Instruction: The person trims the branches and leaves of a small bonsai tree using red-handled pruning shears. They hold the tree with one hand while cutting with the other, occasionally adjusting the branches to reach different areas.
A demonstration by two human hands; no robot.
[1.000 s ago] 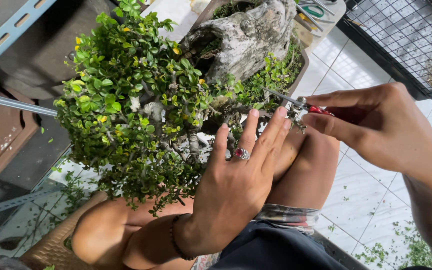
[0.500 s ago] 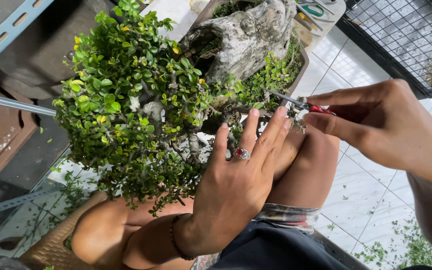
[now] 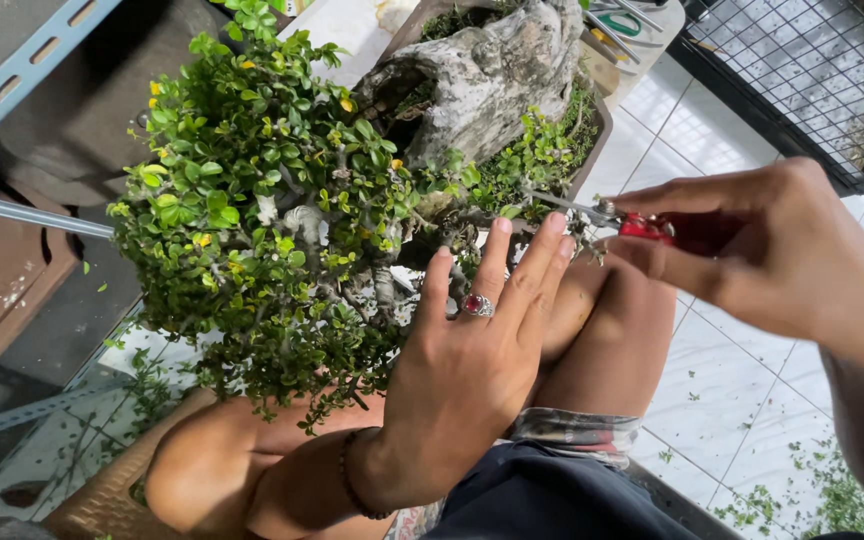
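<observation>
Fingers point(image 3: 512, 270) of the left hand point(image 3: 462, 370) lie flat and close together, tips resting among the low twigs of the small potted tree point(image 3: 262, 220); they hold nothing; 1 ring with a red stone point(image 3: 478, 305) sits on the ring finger. Right hand point(image 3: 782, 250) is closed around the red handles of a pair of scissors point(image 3: 612, 215); its 2 blades point left at the twigs just above the left fingertips, almost touching them. Against the views from 1.0 s and 0.5 s ago, little has moved; both hands hold nearly the same station, blades at the same cluster; judged: trimming is paused on 1 spot, cut neither clearly made nor clearly pending. Tree stands in a brown pot point(image 3: 597, 150) beside a grey rock point(image 3: 492, 70), above the person's bare knees point(image 3: 602, 330). Green clippings point(image 3: 822, 490) lie on the white floor tiles point(image 3: 712, 370).
</observation>
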